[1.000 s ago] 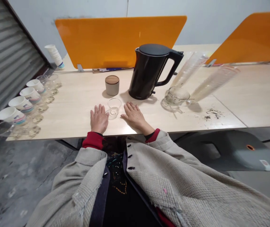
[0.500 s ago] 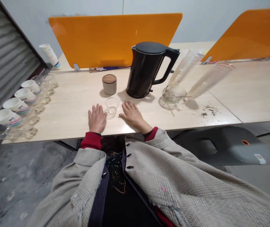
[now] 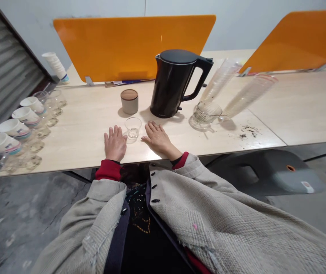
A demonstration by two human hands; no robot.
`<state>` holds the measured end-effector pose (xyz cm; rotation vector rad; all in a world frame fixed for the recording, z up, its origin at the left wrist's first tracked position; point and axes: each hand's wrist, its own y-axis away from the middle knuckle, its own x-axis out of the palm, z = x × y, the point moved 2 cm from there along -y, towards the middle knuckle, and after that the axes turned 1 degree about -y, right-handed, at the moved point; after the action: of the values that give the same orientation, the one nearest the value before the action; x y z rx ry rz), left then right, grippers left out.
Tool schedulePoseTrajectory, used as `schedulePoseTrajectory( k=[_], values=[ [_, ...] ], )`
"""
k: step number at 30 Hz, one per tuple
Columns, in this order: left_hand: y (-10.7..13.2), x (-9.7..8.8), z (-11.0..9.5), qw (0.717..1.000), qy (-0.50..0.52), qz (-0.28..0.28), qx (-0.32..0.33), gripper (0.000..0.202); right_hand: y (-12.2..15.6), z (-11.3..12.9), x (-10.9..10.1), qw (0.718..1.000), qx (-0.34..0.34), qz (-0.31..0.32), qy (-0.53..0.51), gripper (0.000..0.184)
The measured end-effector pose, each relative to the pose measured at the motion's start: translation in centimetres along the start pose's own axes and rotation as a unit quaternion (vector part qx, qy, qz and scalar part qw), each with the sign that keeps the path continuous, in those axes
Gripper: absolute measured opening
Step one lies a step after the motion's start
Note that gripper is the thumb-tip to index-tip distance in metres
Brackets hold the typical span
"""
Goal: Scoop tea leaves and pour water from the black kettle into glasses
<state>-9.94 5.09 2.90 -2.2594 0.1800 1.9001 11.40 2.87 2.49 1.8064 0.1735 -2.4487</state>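
My left hand [image 3: 115, 144] lies flat on the light wooden table with its fingers stretched out. On the other side of a small clear plastic cup [image 3: 133, 128], my right hand [image 3: 158, 139] also rests palm down, fingers extended. The cup stands upright between my two thumbs; whether the left thumb touches it I cannot tell. Behind the cup are a grey canister with a wooden lid [image 3: 129, 102] and a black electric kettle [image 3: 174, 83], its handle turned right. A ribbed glass bowl [image 3: 207, 113] sits to the right of the kettle.
Paper cups [image 3: 15, 128] and clear plastic cups line the table's left end, with a stack of paper cups [image 3: 56, 66] behind. Two sleeves of plastic cups [image 3: 250, 95] lie at the right, near scattered dark crumbs [image 3: 249, 132]. Orange dividers [image 3: 134, 45] stand at the back. A grey stool [image 3: 268, 175] is below.
The whole view has shifted slightly, so everything sits a little further left in the picture. Both hands and the objects keep their places on the table.
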Motion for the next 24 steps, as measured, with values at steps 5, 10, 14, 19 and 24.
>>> schedulePoseTrajectory(
  k=[5,10,14,19,24],
  values=[
    [-0.10,0.11,0.08,1.000,-0.001,0.001,-0.002,0.071,-0.08,-0.17,0.18,1.000,-0.003,0.000,0.003,0.076],
    [-0.14,0.19,0.20,1.000,-0.003,-0.002,0.002,0.071,-0.22,-0.37,0.28,1.000,-0.005,-0.006,-0.003,0.076],
    [-0.21,0.22,0.21,1.000,-0.007,-0.005,0.000,0.071,-0.26,-0.28,0.10,1.000,-0.003,0.000,-0.007,0.076],
    [-0.32,0.26,0.24,1.000,-0.005,-0.009,0.001,0.072,-0.22,-0.21,-0.01,1.000,0.002,0.004,-0.011,0.077],
    [-0.36,0.20,0.25,1.000,0.005,-0.011,0.000,0.071,-0.31,-0.36,0.15,1.000,-0.001,-0.001,-0.019,0.076]
  ],
)
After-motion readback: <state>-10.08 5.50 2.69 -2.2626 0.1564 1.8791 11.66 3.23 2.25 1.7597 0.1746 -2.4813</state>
